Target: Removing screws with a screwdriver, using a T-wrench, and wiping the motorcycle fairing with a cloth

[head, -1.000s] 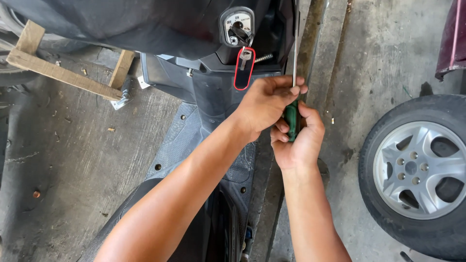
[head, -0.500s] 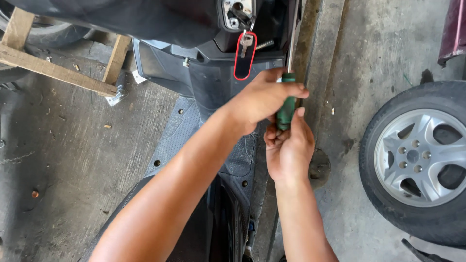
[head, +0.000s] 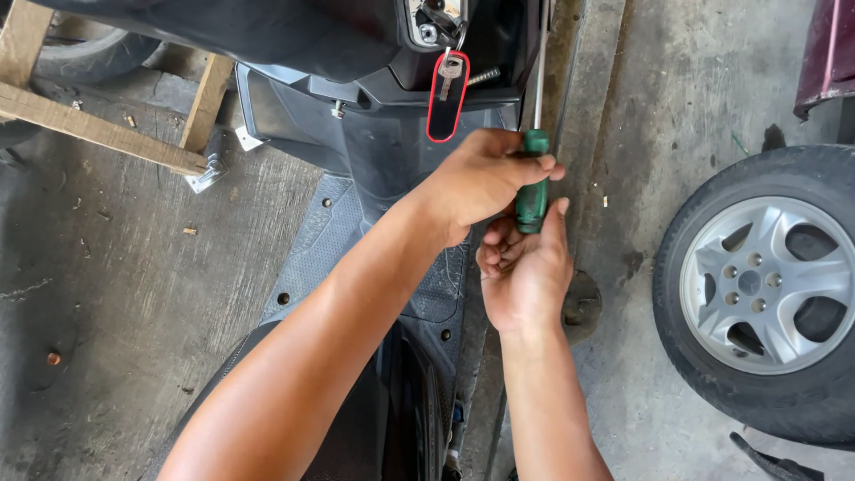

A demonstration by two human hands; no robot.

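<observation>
A screwdriver with a green handle (head: 533, 194) and a long metal shaft (head: 541, 67) points up toward the dark front panel of a scooter (head: 294, 40). My left hand (head: 476, 178) reaches across from the left and grips the upper part of the handle. Just below it, my right hand (head: 521, 267) cups the handle's butt end with its fingers curled. A key with a red loop tag (head: 445, 98) hangs from the ignition, left of the shaft. The screwdriver tip is out of view at the top edge.
The scooter's grey footboard (head: 347, 232) lies under my arms. A car wheel with a silver rim (head: 757, 285) lies on the concrete at right. A wooden frame (head: 98, 134) and another tyre (head: 80, 53) stand at upper left. A round floor fitting (head: 583, 303) sits beside my right hand.
More of the green handle shows now. My right hand has slipped from around the handle to under its end. The left hand stays on top. The view shifted slightly.
</observation>
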